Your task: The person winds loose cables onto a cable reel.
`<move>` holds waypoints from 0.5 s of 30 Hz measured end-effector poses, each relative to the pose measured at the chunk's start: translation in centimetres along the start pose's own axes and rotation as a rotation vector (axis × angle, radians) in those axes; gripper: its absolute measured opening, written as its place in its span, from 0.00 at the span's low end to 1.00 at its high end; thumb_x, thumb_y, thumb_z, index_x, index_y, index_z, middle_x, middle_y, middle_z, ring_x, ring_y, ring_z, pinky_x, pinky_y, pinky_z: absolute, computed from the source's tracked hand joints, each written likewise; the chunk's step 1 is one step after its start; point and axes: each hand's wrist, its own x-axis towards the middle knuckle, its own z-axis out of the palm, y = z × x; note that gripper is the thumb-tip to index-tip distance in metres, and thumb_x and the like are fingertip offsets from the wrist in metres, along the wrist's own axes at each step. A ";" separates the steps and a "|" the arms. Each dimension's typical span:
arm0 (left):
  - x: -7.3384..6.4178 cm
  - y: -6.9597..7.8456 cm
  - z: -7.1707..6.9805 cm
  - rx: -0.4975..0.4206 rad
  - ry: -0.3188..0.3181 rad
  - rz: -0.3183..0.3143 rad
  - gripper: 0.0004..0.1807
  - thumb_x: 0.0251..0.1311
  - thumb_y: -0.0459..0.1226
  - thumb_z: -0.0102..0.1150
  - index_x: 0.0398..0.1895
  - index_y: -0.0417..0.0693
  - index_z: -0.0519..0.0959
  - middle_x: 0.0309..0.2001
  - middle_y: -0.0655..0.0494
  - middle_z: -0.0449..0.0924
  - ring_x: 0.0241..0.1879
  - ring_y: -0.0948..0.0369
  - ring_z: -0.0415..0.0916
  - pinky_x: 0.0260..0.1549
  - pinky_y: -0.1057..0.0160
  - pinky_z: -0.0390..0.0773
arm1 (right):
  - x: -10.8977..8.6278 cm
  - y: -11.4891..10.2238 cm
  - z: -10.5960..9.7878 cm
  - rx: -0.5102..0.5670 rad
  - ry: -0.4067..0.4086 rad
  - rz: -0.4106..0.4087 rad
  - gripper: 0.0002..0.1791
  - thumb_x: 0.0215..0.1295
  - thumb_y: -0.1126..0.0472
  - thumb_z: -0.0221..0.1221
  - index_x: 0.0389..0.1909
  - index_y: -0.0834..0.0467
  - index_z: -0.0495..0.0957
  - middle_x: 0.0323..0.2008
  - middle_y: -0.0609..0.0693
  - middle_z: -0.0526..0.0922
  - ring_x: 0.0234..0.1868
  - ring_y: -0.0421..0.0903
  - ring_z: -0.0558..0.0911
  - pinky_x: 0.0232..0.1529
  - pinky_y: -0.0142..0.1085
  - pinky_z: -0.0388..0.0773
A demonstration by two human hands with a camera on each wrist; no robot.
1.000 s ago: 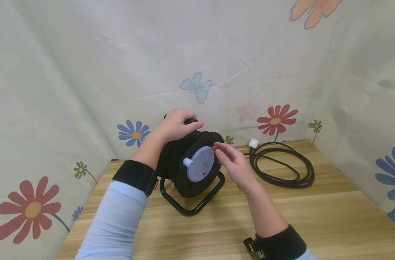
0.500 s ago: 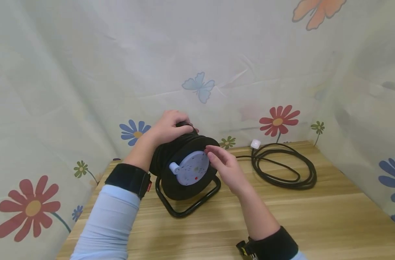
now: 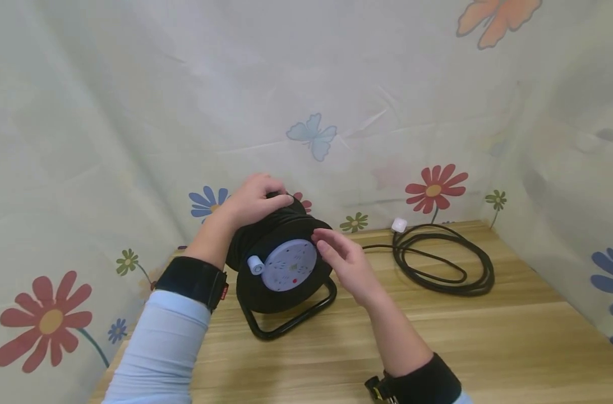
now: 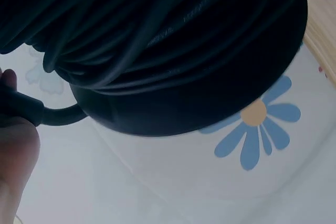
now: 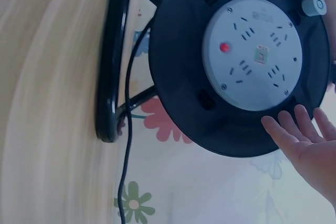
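Observation:
A black extension cable reel (image 3: 250,295) stands on the table, wound with thick black cable (image 4: 157,40). Its pale round socket panel (image 5: 254,80) carries several outlets and a red button (image 5: 224,47); a stubby pale knob (image 3: 256,265) juts from the reel's face. My left hand (image 3: 256,197) grips the carrying handle (image 4: 21,107) on top of the frame. Beside the reel's right rim is my right hand (image 3: 349,264), its fingers extended and the fingertips at the flange near the panel. In the right wrist view that hand (image 5: 310,148) has its palm showing and holds nothing.
A loose coil of black cable (image 3: 488,269) with a white plug (image 3: 399,225) lies at the right rear of the wooden table (image 3: 488,336). One strand runs from it to the reel. A flower-printed cloth (image 3: 387,84) hangs behind and along both sides.
The reel has turned and shifted left, so its socket panel faces more toward me. The left hand moved left with the handle, and the right hand followed along the rim.

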 end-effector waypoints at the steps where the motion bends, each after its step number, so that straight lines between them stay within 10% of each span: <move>1: 0.0 0.2 0.0 0.018 -0.009 -0.028 0.16 0.63 0.47 0.51 0.26 0.49 0.82 0.25 0.60 0.77 0.33 0.61 0.66 0.33 0.56 0.69 | 0.0 -0.1 -0.1 0.003 0.006 -0.012 0.23 0.73 0.54 0.51 0.62 0.62 0.69 0.59 0.56 0.74 0.59 0.44 0.70 0.58 0.43 0.68; 10: 0.6 3.3 -0.2 0.309 -0.051 -0.274 0.24 0.65 0.57 0.44 0.20 0.54 0.79 0.21 0.57 0.74 0.31 0.59 0.67 0.31 0.58 0.69 | -0.5 -3.7 -1.7 -0.106 0.026 -0.102 0.22 0.70 0.63 0.53 0.61 0.69 0.67 0.59 0.65 0.72 0.59 0.55 0.70 0.58 0.50 0.67; 15: 1.0 5.3 -0.1 0.351 -0.074 -0.447 0.37 0.61 0.70 0.35 0.22 0.52 0.81 0.23 0.56 0.77 0.31 0.57 0.70 0.31 0.57 0.69 | 0.0 -2.0 -3.4 -0.152 0.048 -0.077 0.22 0.69 0.60 0.56 0.61 0.62 0.69 0.59 0.57 0.73 0.59 0.49 0.70 0.57 0.50 0.68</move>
